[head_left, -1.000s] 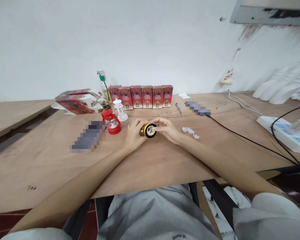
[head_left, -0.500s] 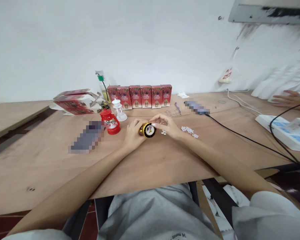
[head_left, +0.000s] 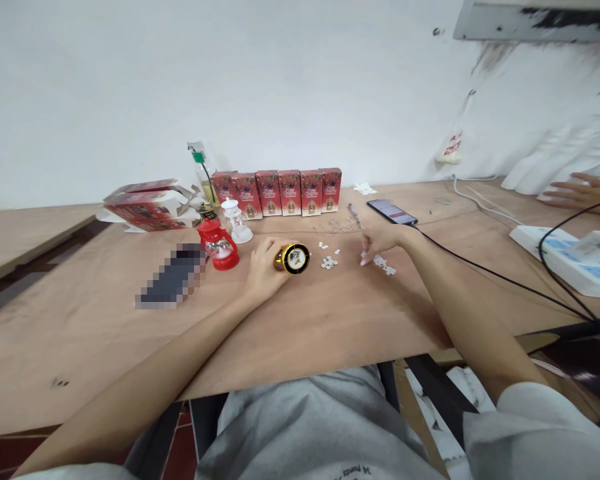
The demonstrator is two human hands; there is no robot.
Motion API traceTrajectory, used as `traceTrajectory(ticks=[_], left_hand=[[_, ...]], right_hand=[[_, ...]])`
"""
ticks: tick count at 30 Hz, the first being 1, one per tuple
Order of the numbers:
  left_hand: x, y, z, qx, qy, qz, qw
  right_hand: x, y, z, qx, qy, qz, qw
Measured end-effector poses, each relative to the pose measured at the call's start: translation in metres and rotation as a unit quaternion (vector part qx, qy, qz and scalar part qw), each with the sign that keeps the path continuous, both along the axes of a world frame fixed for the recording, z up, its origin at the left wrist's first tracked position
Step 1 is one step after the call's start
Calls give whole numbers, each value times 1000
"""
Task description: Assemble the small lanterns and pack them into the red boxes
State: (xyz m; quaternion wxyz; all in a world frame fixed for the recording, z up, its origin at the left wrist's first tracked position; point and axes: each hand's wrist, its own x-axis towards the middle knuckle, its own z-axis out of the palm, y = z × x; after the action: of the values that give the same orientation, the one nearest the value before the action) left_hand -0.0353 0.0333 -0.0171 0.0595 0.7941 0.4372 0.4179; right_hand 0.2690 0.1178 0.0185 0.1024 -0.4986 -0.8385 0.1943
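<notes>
L fingers (head_left: 267, 249) curled rnd gold-rimmed item (head_left: 295, 259)

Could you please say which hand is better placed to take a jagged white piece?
Probably the right hand: it's at the jagged white pieces, while the left hand holds the gold lantern.

Six upright red boxes (head_left: 290, 190) stand far; at left, one red miniature lantern (head_left: 218, 247), one white lantern (head_left: 237, 221); centre, one gold-rimmed lantern (head_left: 296, 259); right, one power strip (head_left: 545, 252); white discs (head_left: 329, 263) uncountably small.
</notes>
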Motion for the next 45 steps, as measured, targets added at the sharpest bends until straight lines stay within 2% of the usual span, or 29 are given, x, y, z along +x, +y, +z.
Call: traceTrajectory(ticks=[3,4,6,8,10,13,15,19,24,28,31,36,39,42,45], left_hand=[[-1,0,-1,-1,6,-1,1000],[-1,1,-1,-2,8,0,1000],[-1,0,-1,-1,9,0,1000],[-1,0,-1,1,5,-1,1000],[0,0,-1,1,0,0,1000],[0,0,0,-2,-11,7,1000],[0,1,0,0,-22,8,1000],[-1,3,0,13,-47,1,999],[-1,4,-1,18,-57,5,998],[-1,4,-1,22,-60,1,998],[-2,4,-1,20,-63,-3,998],[-2,5,-3,30,-63,4,998],[-2,6,-4,28,-65,9,997],[-1,6,-5,28,-69,11,997],[-1,5,-4,26,-72,14,997]], right_hand=[[-1,4,3,-124,-95,14,988],[-2,4,5,-131,-99,9,986],[-6,2,8,-99,-83,-12,992],[-16,-3,8,-36,-18,-24,999],[-31,-11,5,22,98,-19,995],[-60,-27,-2,69,266,3,962],[-76,-38,-4,75,326,32,942],[-95,-50,-6,72,413,28,907],[-104,-51,-11,7,526,32,850],[-112,-56,-15,-24,557,56,829],[-116,-63,-17,12,551,67,832],[-118,-76,-19,160,462,89,868],[-120,-82,-19,223,415,100,877],[-124,-86,-20,229,405,110,878],[-128,-87,-25,190,416,121,881]])
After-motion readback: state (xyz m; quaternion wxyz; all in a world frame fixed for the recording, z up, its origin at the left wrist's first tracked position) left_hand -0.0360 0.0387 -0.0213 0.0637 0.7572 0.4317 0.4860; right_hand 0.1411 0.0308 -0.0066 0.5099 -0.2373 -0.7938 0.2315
